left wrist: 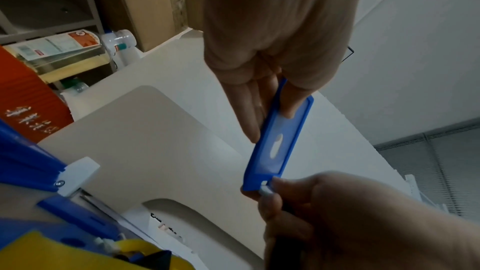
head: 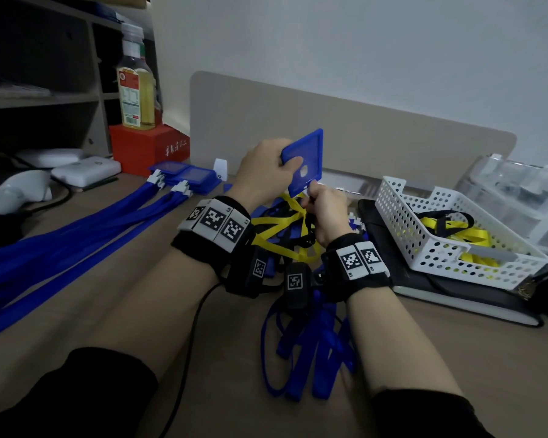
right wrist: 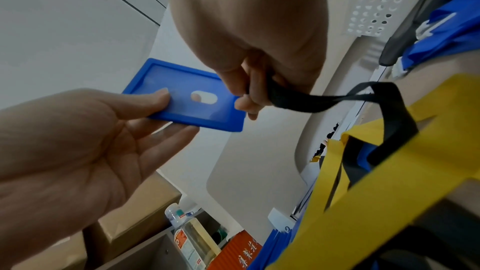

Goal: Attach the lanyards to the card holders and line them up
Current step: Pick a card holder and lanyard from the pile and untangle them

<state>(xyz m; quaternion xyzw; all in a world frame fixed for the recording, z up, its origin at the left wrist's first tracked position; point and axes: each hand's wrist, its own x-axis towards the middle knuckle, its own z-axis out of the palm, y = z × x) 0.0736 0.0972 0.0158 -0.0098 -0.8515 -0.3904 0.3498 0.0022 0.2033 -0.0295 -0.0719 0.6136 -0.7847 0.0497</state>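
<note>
My left hand pinches a blue card holder between thumb and fingers, lifted above the desk; the same blue card holder shows an oval thumb hole. My right hand pinches the white clip of a black and yellow lanyard against the holder's near end. The yellow strap trails down to the desk. Finished blue holders with blue lanyards lie in a row at the left.
A white perforated basket with yellow lanyards sits on a black notebook at the right. Loose blue lanyards lie between my forearms. A red box with an oil bottle stands behind, by a beige divider.
</note>
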